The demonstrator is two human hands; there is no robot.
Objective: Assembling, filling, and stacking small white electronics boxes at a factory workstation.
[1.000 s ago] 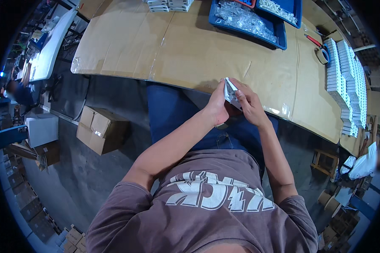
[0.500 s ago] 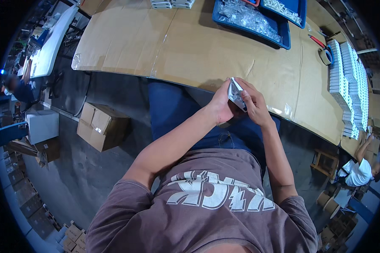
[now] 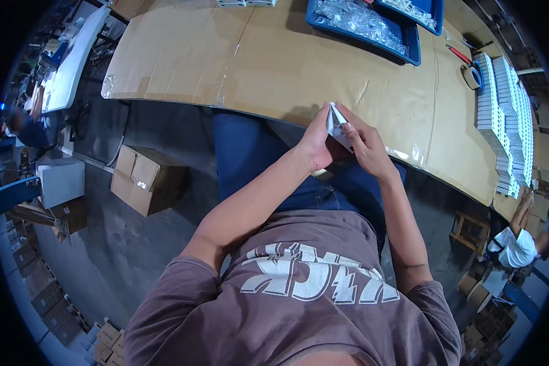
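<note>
Between my hands, just off the near edge of the table, is a small white box (image 3: pixel 336 124). It stands tilted, its side facing me spread apart, and something greyish and shiny shows inside. My left hand (image 3: pixel 315 145) is closed around its left side, palm toward it. My right hand (image 3: pixel 368 148) grips the right side, with the thumb at the opening. The fingertips on the far side are hidden, and I cannot make out the contents.
A cardboard-covered table (image 3: pixel 274 67) spans ahead. On it are a blue tray (image 3: pixel 412 52) of clear plastic bags, another blue tray (image 3: pixel 438 24) of small white parts, a tape roll (image 3: pixel 471 77) and stacked white boxes (image 3: pixel 487 107). A brown carton (image 3: pixel 143 180) sits on the floor.
Both hands and the white box have shifted slightly up and left. My right thumb has moved a little at the opening; the hold stays the same.
</note>
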